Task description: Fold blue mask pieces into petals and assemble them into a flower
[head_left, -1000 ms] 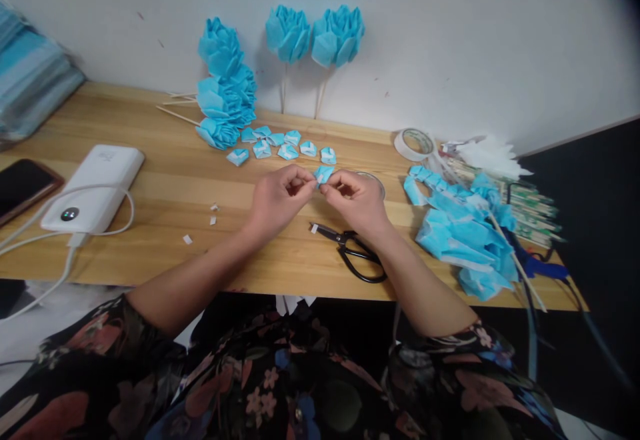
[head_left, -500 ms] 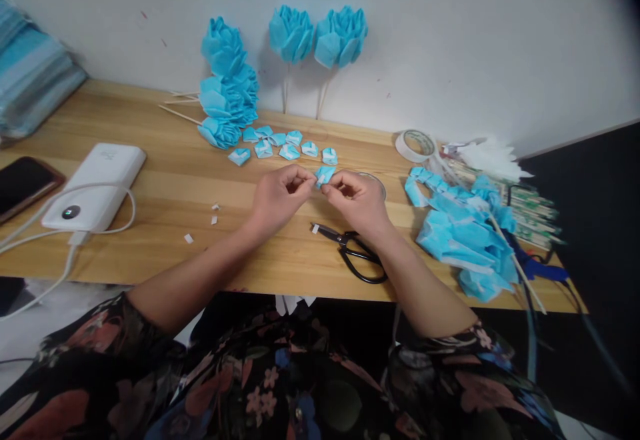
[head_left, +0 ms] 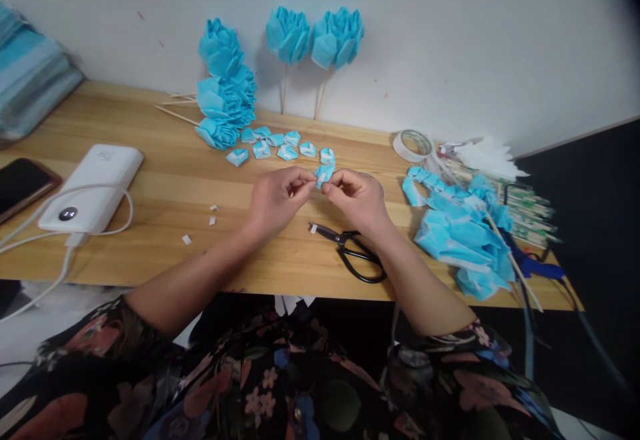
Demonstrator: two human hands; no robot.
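Between my fingertips is a small blue folded petal (head_left: 325, 171) with a white strip on it. My left hand (head_left: 278, 199) pinches its left edge, and my right hand (head_left: 361, 201) pinches the right. Just beyond lie several folded blue petals (head_left: 287, 152) bearing white strips. Black-handled scissors (head_left: 349, 245) rest below my right hand, with a small white piece (head_left: 313, 229) by the blade tip. More white bits (head_left: 187, 239) are scattered left of my left forearm.
Blue flowers on sticks (head_left: 288, 35) lean on the wall, others lie in a pile (head_left: 223, 103). Right: a tape roll (head_left: 413, 146), blue material (head_left: 460, 240), a blue-handled tool (head_left: 543, 267). Left: a white power bank (head_left: 93, 187) with cable, a phone (head_left: 24, 185), a blue bundle (head_left: 35, 73).
Both hands keep their pinch on the petal, which is tilted slightly differently, its white strip showing more. The whole view has shifted a little.
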